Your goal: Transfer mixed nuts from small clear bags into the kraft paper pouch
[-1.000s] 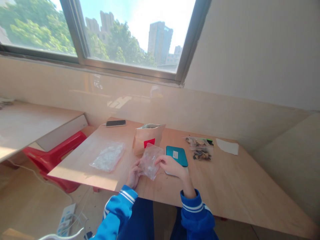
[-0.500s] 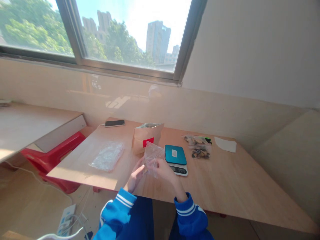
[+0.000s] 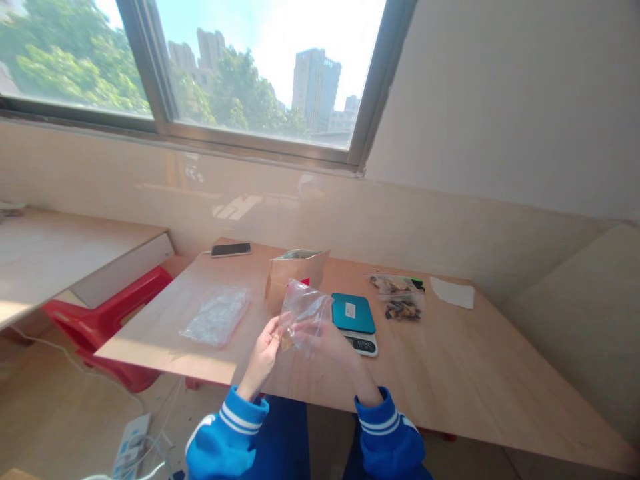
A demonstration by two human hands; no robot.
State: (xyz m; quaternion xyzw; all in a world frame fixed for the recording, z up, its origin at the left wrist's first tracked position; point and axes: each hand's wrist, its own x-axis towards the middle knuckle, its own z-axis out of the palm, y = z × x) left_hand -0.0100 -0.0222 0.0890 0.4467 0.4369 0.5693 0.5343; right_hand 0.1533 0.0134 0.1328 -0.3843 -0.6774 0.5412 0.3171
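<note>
A clear plastic bag (image 3: 311, 303) is held up between both hands, in front of an open brown paper pouch (image 3: 283, 277). My left hand (image 3: 267, 343) pinches the bag's lower left side, where a small brown piece shows by the fingertips. Behind or inside the clear film, my right hand (image 3: 333, 347) has its fingers closed; exactly what they grip is blurred by the plastic. Just right of the bag lies a scale with a teal top (image 3: 353, 312), its display partly hidden by my right hand.
A stack of clear bags (image 3: 216, 316) lies on the table's left, a phone (image 3: 231, 249) behind it. Right of the scale are filled bags (image 3: 403, 309) of dark pieces and white paper (image 3: 453, 293). A red chair (image 3: 120, 307) stands left of the table (image 3: 450, 373).
The clear bag is raised slightly and covers more of the pouch's red label. My left hand has turned more upright, and a brown piece now shows at its fingertips.
</note>
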